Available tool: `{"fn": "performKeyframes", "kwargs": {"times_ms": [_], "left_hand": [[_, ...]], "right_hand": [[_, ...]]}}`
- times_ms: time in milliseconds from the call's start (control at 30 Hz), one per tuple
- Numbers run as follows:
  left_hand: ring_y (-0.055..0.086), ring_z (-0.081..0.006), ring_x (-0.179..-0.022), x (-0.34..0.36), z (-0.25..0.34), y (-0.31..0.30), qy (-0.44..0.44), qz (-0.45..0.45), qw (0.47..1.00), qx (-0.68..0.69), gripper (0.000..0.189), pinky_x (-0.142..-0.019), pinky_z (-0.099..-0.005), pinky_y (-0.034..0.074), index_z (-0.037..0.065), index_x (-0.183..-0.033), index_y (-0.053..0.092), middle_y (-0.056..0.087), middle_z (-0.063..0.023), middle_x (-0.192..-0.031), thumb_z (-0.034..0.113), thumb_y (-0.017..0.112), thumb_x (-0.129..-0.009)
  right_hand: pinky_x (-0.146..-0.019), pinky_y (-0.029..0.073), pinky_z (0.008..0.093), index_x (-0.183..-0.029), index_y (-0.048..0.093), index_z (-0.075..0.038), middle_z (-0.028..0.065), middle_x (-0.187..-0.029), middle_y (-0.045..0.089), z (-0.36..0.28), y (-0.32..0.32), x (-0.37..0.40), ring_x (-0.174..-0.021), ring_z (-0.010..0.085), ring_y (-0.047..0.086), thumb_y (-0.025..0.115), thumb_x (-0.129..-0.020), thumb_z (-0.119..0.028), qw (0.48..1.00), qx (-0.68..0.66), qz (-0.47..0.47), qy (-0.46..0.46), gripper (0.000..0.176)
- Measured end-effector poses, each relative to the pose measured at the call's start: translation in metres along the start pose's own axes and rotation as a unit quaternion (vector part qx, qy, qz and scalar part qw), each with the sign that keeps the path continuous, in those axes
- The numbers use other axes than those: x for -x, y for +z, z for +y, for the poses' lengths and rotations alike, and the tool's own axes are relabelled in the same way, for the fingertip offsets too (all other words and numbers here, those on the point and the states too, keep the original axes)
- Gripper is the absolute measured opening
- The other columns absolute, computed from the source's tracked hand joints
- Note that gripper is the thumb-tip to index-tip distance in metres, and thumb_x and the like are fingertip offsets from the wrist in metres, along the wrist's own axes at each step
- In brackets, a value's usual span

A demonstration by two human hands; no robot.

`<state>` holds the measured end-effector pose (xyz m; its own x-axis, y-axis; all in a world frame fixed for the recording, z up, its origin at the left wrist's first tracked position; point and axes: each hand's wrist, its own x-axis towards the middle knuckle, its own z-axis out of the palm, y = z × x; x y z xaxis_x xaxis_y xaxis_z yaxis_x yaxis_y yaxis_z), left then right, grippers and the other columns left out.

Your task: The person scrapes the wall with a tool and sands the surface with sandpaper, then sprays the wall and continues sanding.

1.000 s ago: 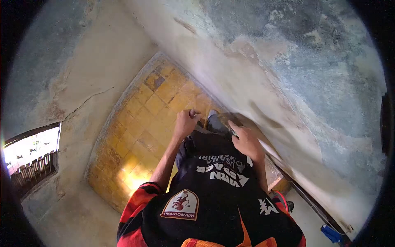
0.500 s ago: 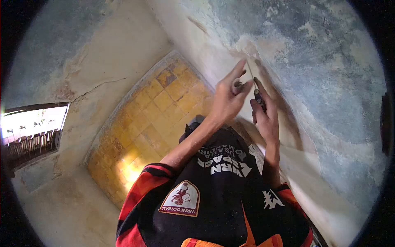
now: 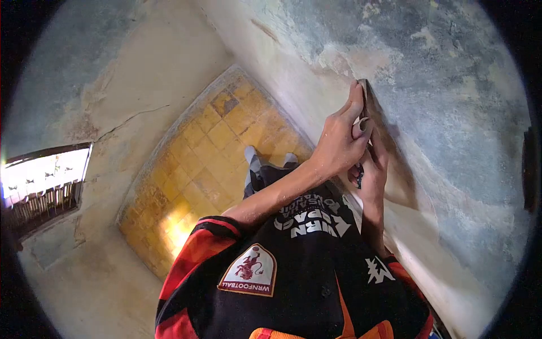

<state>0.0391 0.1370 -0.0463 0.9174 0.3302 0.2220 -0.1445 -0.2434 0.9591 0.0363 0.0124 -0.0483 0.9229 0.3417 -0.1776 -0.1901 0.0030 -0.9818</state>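
Note:
My left hand [image 3: 339, 144] is closed around an object with a pale round end [image 3: 362, 125]; the rest of it is hidden. Its fingers reach up toward a narrow flat blade [image 3: 363, 86] near the wall. Just below and to the right, my right hand [image 3: 374, 175] wraps round a tool's dark handle [image 3: 359, 176], mostly covered by the fingers. Both hands overlap in view, close to the rough blue and white wall [image 3: 451, 96]. Which tool the blade belongs to, I cannot tell.
Yellow floor tiles [image 3: 197, 147] lie below, with my feet [image 3: 251, 153] on them. A barred window opening [image 3: 48, 175] lets in light at the left. A crack [image 3: 132, 117] runs along the pale wall. A dark fixture [image 3: 529, 169] is at the far right.
My left hand has moved right and now overlaps my right hand. My right hand has shifted slightly down and right, and its tool is more hidden. My feet have come into view.

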Motion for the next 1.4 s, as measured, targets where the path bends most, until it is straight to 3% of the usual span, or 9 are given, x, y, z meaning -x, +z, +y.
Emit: {"fn": "performKeyframes", "kwargs": {"times_ms": [67, 167, 433, 600, 733, 833, 933, 1233, 1400], "left_hand": [[0.071, -0.0371, -0.090, -0.006, 0.008, -0.007, -0.034, -0.014, 0.999, -0.002, 0.065, -0.078, -0.0387, 0.052, -0.004, -0.147, 0.035, 0.060, -0.0318, -0.093, 0.007, 0.061, -0.088], [0.058, -0.0540, -0.103, -0.007, 0.015, -0.019, -0.061, -0.068, 0.995, 0.034, 0.068, -0.087, -0.0467, 0.052, -0.012, -0.145, 0.032, 0.053, -0.0409, -0.122, -0.002, 0.053, -0.080], [0.061, -0.0518, -0.084, -0.010, 0.015, -0.019, -0.007, -0.032, 0.998, 0.048, 0.050, -0.074, -0.0475, 0.052, -0.013, -0.129, 0.047, 0.060, -0.0367, -0.101, -0.002, 0.052, -0.080], [0.063, -0.0460, -0.082, -0.032, 0.020, -0.045, -0.127, -0.082, 0.988, 0.027, 0.033, -0.075, -0.0463, 0.052, -0.013, -0.112, 0.055, 0.058, -0.0352, -0.101, 0.000, 0.054, -0.082], [0.059, -0.0498, -0.081, -0.015, 0.003, -0.021, 0.011, -0.014, 0.998, 0.056, 0.017, -0.073, -0.0422, 0.050, -0.010, -0.095, 0.060, 0.059, -0.0310, -0.083, 0.005, 0.058, -0.087], [0.056, -0.0523, -0.099, -0.018, 0.007, -0.035, -0.093, -0.126, 0.987, 0.029, 0.023, -0.080, -0.0403, 0.051, -0.011, -0.103, 0.060, 0.057, -0.0363, -0.102, 0.004, 0.058, -0.086], [0.056, -0.0503, -0.104, -0.014, 0.005, -0.017, 0.009, -0.010, 0.998, 0.062, 0.031, -0.081, -0.0404, 0.052, -0.012, -0.112, 0.060, 0.056, -0.0372, -0.107, 0.005, 0.058, -0.086], [0.066, -0.0482, -0.081, -0.018, 0.004, -0.017, -0.045, -0.006, 0.999, -0.016, 0.050, -0.069, -0.0420, 0.052, -0.007, -0.134, 0.047, 0.057, -0.0315, -0.081, 0.008, 0.060, -0.088], [0.066, -0.0451, -0.082, -0.015, 0.010, -0.025, -0.037, -0.058, 0.998, 0.007, 0.046, -0.072, -0.0407, 0.052, -0.008, -0.130, 0.050, 0.059, -0.0314, -0.088, 0.007, 0.060, -0.087]], "right_hand": [[-0.048, 0.034, 0.0172, -0.142, 0.048, 0.001, -0.0033, -0.079, 0.059, -0.020, 0.014, 0.004, -0.057, 0.0017, 0.045, 0.056, -0.098, -0.015, 0.998, -0.037, 0.005, 0.050, 0.048], [-0.040, 0.026, 0.0183, -0.145, 0.047, -0.002, -0.0045, -0.070, 0.054, -0.025, 0.030, 0.011, -0.047, 0.0011, 0.039, 0.057, -0.100, -0.019, 0.997, -0.025, 0.038, 0.056, 0.049], [-0.044, 0.031, 0.0191, -0.145, 0.045, 0.000, -0.0035, -0.072, 0.054, -0.027, 0.036, 0.016, -0.052, 0.0019, 0.041, 0.059, -0.100, -0.021, 0.995, -0.043, 0.053, 0.066, 0.052], [-0.042, 0.029, 0.0207, -0.142, 0.049, 0.000, -0.0049, -0.075, 0.056, -0.014, 0.058, -0.008, -0.052, 0.0005, 0.043, 0.057, -0.100, -0.025, 0.991, 0.102, 0.068, -0.050, 0.049], [-0.043, 0.030, 0.0185, -0.148, 0.041, 0.000, -0.0029, -0.074, 0.056, -0.033, 0.039, 0.011, -0.052, 0.0004, 0.043, 0.056, -0.101, -0.023, 0.995, 0.024, 0.042, 0.083, 0.055], [-0.039, 0.027, 0.0196, -0.147, 0.042, 0.000, -0.0054, -0.066, 0.049, -0.012, 0.048, 0.011, -0.046, 0.0009, 0.039, 0.055, -0.101, -0.022, 0.996, 0.003, 0.084, 0.043, 0.053], [-0.039, 0.027, 0.0197, -0.147, 0.042, 0.000, -0.0049, -0.068, 0.050, -0.028, 0.033, 0.013, -0.047, 0.0008, 0.039, 0.057, -0.100, -0.023, 0.996, 0.030, 0.046, 0.072, 0.055], [-0.038, 0.026, 0.0192, -0.146, 0.046, -0.005, -0.0056, -0.068, 0.054, -0.016, 0.039, -0.005, -0.046, 0.0000, 0.038, 0.056, -0.100, -0.023, 0.997, 0.027, 0.058, 0.046, 0.050], [-0.049, 0.038, 0.0188, -0.145, 0.044, 0.003, 0.0038, -0.098, 0.065, -0.021, 0.039, 0.013, -0.064, 0.0035, 0.053, 0.054, -0.101, -0.017, 0.997, 0.019, 0.072, 0.003, 0.049]]}}
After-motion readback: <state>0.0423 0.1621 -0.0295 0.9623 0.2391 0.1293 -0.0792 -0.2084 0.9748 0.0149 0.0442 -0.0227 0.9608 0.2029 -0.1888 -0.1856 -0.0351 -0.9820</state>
